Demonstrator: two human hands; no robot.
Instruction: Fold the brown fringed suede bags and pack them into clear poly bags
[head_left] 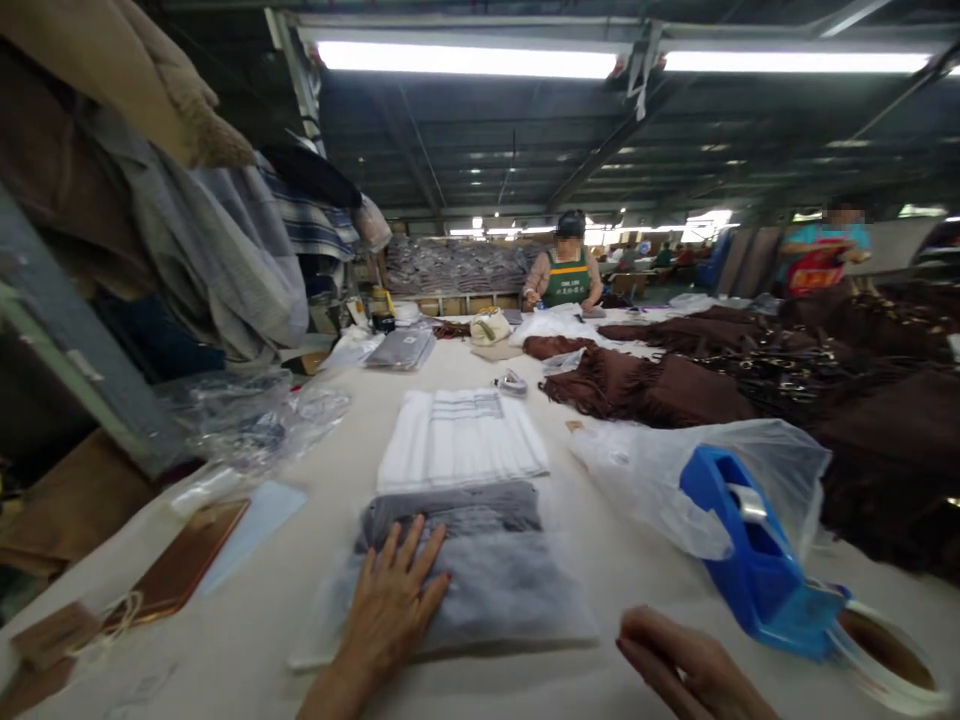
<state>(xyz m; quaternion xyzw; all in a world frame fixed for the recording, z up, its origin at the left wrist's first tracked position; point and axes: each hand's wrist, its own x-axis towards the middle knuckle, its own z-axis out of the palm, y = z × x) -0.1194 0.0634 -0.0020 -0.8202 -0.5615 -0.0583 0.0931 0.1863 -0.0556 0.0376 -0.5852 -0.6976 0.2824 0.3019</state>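
From where I stand: fluorescent tubes (469,60) overhead, glaring white; roof (495,140), dim; far windows (705,228), blown out; desk (322,470), softly lit; right hand (686,660), slightly blurred; metal post (67,315), stretched at left edge.

The only view looks from the person's head, forward and slightly down along the table (334,465), close to the left hand (397,595) and right hand (682,660), taking in ceiling lights (465,60) farther off.
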